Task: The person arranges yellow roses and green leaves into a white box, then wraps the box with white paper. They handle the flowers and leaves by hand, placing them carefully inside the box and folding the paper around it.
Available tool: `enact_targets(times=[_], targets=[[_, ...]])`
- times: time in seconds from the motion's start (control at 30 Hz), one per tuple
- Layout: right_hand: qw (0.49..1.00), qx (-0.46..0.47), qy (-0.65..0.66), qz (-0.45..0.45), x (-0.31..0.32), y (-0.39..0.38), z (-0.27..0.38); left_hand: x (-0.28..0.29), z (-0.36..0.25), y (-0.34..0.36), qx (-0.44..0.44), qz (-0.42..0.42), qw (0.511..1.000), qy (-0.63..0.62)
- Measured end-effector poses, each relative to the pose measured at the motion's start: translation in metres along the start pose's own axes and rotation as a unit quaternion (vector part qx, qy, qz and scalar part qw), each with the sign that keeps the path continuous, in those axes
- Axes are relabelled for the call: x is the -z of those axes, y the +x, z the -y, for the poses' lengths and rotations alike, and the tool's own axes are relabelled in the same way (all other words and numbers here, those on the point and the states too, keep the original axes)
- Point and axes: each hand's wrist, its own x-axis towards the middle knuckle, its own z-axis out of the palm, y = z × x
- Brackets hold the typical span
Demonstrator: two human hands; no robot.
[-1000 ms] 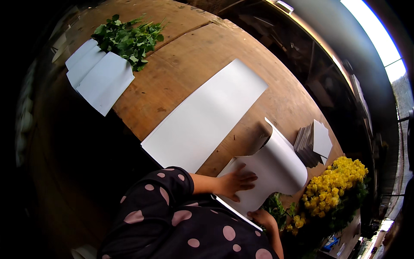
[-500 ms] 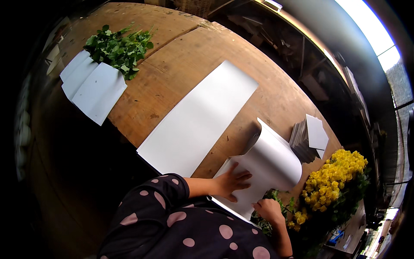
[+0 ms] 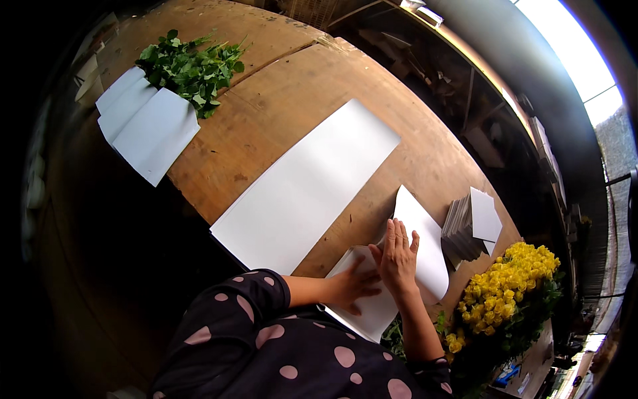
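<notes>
Wooden bench (image 3: 266, 106), dark shelving (image 3: 458, 90) beyond it. Near edge: left hand (image 3: 352, 287) spread on curled white sheet (image 3: 426, 249), right hand (image 3: 398, 259) straight-fingered over it.

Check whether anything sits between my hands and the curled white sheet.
Nothing visible does. The left hand rests on the sheet, and the right hand is against or just over its curled part. The card stack and yellow flowers lie to the sheet's right, not between.
</notes>
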Motion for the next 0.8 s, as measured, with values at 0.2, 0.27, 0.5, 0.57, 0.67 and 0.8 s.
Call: enact_targets(times=[0.2,0.27,0.5,0.57,0.67,0.8], targets=[[0.999,0.014,0.006,0.03,-0.001,0.003,0.004,0.005,0.001,-0.002,0.017,0.027,0.998,-0.048],[0.998,0.001,0.024,0.065,0.001,0.004,0.0,0.01,0.002,0.004,0.009,0.033,0.997,-0.066],[0.998,0.008,0.06,-0.035,0.052,-0.025,0.017,-0.001,0.01,0.008,0.044,0.024,0.964,-0.262],[0.967,0.061,0.206,0.14,0.07,-0.059,0.023,-0.012,0.013,0.006,0.024,0.036,0.995,-0.089],[0.869,0.083,0.214,0.439,0.086,-0.102,0.02,0.01,-0.008,0.021,-0.013,0.047,0.998,0.045],[0.916,0.057,0.199,0.344,0.062,-0.135,0.028,0.011,-0.011,0.021,-0.009,0.058,0.997,0.044]])
